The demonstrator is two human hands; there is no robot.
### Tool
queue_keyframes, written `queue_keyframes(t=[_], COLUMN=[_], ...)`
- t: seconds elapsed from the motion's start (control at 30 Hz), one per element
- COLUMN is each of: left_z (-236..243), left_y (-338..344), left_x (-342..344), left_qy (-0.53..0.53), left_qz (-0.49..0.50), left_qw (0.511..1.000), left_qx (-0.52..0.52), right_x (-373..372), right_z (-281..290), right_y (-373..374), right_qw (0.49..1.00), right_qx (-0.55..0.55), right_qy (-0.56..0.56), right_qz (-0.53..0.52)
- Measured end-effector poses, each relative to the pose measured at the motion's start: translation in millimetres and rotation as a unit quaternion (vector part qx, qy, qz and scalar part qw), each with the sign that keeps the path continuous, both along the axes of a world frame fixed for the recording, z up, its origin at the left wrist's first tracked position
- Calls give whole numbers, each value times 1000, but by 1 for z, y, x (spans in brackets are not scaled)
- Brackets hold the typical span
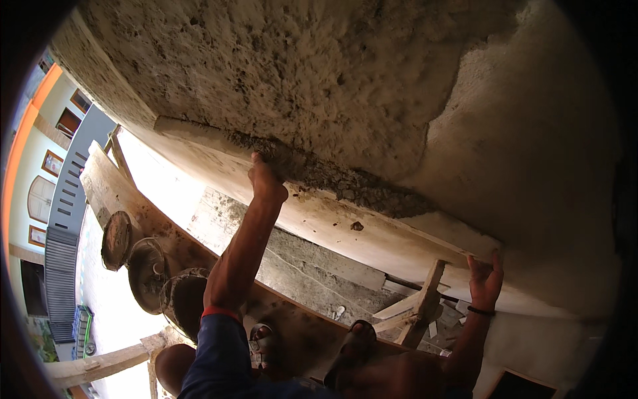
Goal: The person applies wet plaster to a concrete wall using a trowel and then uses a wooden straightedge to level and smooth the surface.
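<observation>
A long, pale straightedge board [448, 231] lies against a wall surface of rough, wet-looking plaster [319, 73]. Crumbly mortar is heaped along its middle. My left hand [267, 183] grips the board left of its middle, the thumb side pointing up. At the board's right end, my right hand [485, 282] holds the edge with its fingers up, a dark band around the wrist. Parts of both hands' fingers are hidden behind the board. To the right of the rough patch, the wall [531, 133] looks smoother.
I stand in sandals on a mortar-stained plank [292, 319]. Several round buckets [147, 274] stand on it at left. A wooden trestle [422, 306] rises at right, and a timber pole [100, 364] crosses the lower left. Rubble and ground show below; a building with an orange edge stands far left.
</observation>
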State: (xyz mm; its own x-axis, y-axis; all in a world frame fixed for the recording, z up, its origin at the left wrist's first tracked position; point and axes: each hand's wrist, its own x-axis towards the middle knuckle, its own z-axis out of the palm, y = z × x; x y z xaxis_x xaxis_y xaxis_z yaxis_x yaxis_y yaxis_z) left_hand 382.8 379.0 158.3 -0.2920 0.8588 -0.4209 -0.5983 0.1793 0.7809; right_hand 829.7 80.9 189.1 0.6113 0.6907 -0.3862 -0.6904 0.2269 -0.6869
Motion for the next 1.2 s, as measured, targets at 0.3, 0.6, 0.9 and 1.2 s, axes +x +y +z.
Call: queue_keyframes(t=[0.3, 0.6, 0.9, 1.2], left_z=[89, 175, 276, 307], left_y=[-56, -143, -201, -287], left_x=[14, -20, -184, -376], left_qy=[-106, -210, -285, -248], left_qz=[53, 115, 189, 212], left_qw=[993, 971, 939, 924], left_qx=[4, -6, 35, 200], right_x=[-8, 10, -117, -274], right_z=[134, 257, 275, 166], right_y=[-29, -61, -33, 19], right_qw=[994, 982, 962, 874], right_qx=[24, -36, -118, -81], right_qy=[-90, -81, 3, 268], right_qz=[57, 169, 245, 398])
